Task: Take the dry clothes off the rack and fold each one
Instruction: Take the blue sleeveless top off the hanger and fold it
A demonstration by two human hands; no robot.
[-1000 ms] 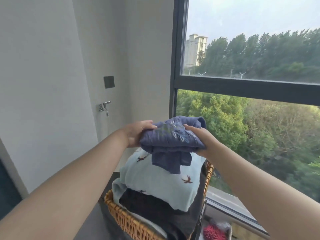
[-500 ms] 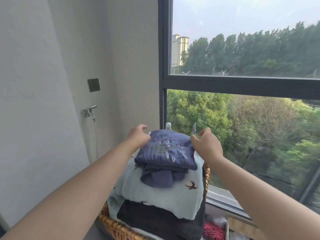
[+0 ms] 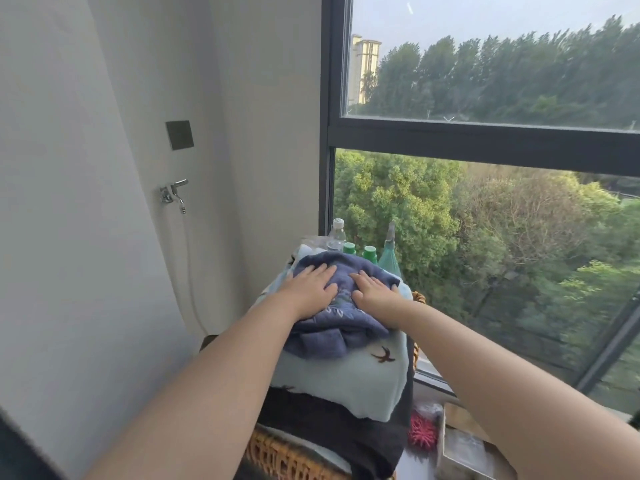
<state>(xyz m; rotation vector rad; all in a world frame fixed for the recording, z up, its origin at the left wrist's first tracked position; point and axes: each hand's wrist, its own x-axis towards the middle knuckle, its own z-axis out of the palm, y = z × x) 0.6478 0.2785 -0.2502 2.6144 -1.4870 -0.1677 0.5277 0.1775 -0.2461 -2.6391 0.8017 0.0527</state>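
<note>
Since the frame 1 second earlier, the folded navy garment [image 3: 341, 323] has come down from mid-air onto the stack. Both hands have changed from gripping its sides to lying on top of it.

- The left hand [image 3: 313, 291] lies palm down on the left half of the navy garment, fingers straight, gripping nothing.
- The right hand [image 3: 375, 292] lies palm down on the right half, fingers straight, gripping nothing. The 2 hands are just beside each other.
- The navy garment rests on a pale blue garment [image 3: 346, 379] with bird prints, which rests on a dark garment [image 3: 339, 434].
- The stack sits in a wicker basket [image 3: 284, 459] beside the window frame [image 3: 327, 188].
- Behind the stack stand 1 clear bottle [image 3: 336, 233] and 2 green-capped bottles [image 3: 349, 248].
- A tap [image 3: 172, 195] is mounted on the wall to the left.
</note>
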